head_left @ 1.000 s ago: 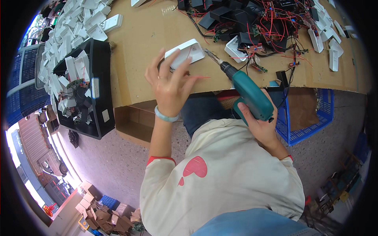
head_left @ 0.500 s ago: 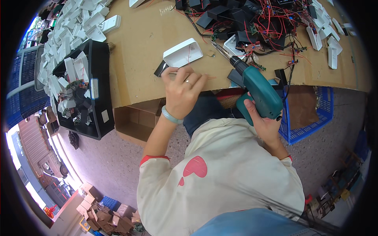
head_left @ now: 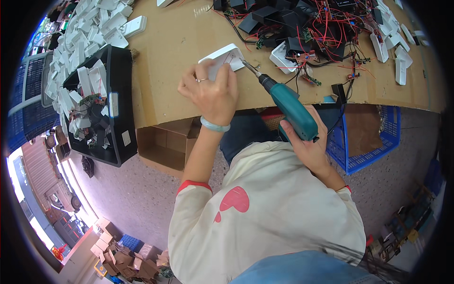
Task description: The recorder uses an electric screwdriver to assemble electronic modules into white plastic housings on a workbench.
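Observation:
A white plastic case [head_left: 235, 53] lies open side up on the brown cardboard table top [head_left: 165, 61], with a thin red wire inside. My left hand [head_left: 212, 92] reaches over its near left part with bent, closed fingers. What they pinch, if anything, is hidden. My right hand [head_left: 309, 137] is wrapped round a green power screwdriver [head_left: 295, 110]. The tool's metal tip points up and left, at the right end of the case near my left fingertips. Whether tip and case touch, I cannot tell.
At the back right lies a heap of black cases [head_left: 283, 23], red wires and small circuit boards. A black crate [head_left: 120, 104] of white parts stands left, beside a pile of white cases [head_left: 94, 28]. Below the table are a cardboard box [head_left: 163, 149] and blue basket [head_left: 390, 137].
My right hand has brought the screwdriver left, its tip now at the case. My left hand has shifted slightly left, fingers further over the case. The black piece beside the case no longer shows.

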The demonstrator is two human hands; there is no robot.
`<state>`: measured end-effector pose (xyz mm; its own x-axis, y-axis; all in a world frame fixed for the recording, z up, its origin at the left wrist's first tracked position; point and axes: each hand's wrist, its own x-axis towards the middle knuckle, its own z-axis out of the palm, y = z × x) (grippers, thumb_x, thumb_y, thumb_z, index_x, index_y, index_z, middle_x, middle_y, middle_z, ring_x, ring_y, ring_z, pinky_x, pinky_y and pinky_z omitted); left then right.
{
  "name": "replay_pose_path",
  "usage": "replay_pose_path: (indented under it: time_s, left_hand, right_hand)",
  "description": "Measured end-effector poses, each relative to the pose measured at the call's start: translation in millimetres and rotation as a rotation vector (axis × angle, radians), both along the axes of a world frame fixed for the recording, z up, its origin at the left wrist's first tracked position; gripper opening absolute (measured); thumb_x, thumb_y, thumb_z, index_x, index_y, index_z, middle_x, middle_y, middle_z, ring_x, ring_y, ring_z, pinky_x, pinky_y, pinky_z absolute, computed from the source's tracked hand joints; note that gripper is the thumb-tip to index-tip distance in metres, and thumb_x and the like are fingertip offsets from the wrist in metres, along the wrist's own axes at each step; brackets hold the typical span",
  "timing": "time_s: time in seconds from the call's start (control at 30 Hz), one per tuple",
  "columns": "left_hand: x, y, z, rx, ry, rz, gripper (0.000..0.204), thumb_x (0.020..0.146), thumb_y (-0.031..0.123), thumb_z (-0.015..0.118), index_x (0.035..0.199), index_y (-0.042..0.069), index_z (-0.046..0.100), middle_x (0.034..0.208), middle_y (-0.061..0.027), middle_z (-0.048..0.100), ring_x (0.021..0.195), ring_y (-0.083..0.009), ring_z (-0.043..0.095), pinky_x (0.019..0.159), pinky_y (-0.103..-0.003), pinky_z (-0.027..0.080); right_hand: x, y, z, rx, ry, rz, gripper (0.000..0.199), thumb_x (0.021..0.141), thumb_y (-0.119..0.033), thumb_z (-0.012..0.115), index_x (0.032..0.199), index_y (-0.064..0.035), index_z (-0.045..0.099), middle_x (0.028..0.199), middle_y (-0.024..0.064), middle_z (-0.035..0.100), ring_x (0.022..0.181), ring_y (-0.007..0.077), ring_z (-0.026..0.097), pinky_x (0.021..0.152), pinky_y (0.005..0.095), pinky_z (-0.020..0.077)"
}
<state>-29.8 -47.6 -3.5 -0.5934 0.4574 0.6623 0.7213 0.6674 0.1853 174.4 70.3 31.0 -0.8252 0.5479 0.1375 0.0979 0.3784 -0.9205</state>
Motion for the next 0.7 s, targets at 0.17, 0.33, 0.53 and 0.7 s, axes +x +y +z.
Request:
replay_pose_path:
  time_s: [0.17,0.33,0.53,0.7]
  left_hand:
    - [-5,4,-6,0.024,0.002,-0.027,0.008,0.079,0.015,0.079,0.087,0.016,0.076,0.128,-0.0044,0.069,0.125,-0.0333,0.054,0.098,-0.052,0.033]
    - [-4,2,-11,-0.03,-0.011,-0.001,0.006,0.083,0.018,0.08,0.089,0.018,0.077,0.131,0.0013,0.069,0.13,-0.0292,0.055,0.103,-0.048,0.031]
    - [-8,2,-16,0.009,0.005,-0.035,0.007,0.081,0.016,0.077,0.087,0.015,0.073,0.13,-0.0009,0.068,0.127,-0.0325,0.056,0.097,-0.054,0.033]
    - [-8,1,-16,0.015,0.005,-0.042,0.008,0.081,0.015,0.077,0.088,0.015,0.075,0.13,0.0005,0.068,0.126,-0.0318,0.056,0.097,-0.054,0.033]
  right_hand:
    - [-10,0,-8,0.047,-0.005,0.005,0.031,0.089,-0.004,0.08,0.116,0.0007,0.064,0.105,0.014,0.067,0.092,0.0274,0.067,0.083,0.0326,0.0529]
    - [-17,1,-10,0.014,-0.011,0.002,0.031,0.09,-0.006,0.079,0.116,0.0016,0.063,0.105,0.0158,0.066,0.091,0.0297,0.067,0.082,0.0335,0.0532]
    - [-21,0,-13,0.03,-0.011,-0.003,0.031,0.09,-0.006,0.078,0.116,0.0019,0.063,0.104,0.0169,0.066,0.089,0.0322,0.067,0.08,0.0345,0.0532]
    - [-24,1,-14,0.025,-0.013,0.011,0.031,0.09,-0.005,0.078,0.116,0.0018,0.063,0.103,0.0171,0.065,0.089,0.0333,0.066,0.08,0.035,0.0534]
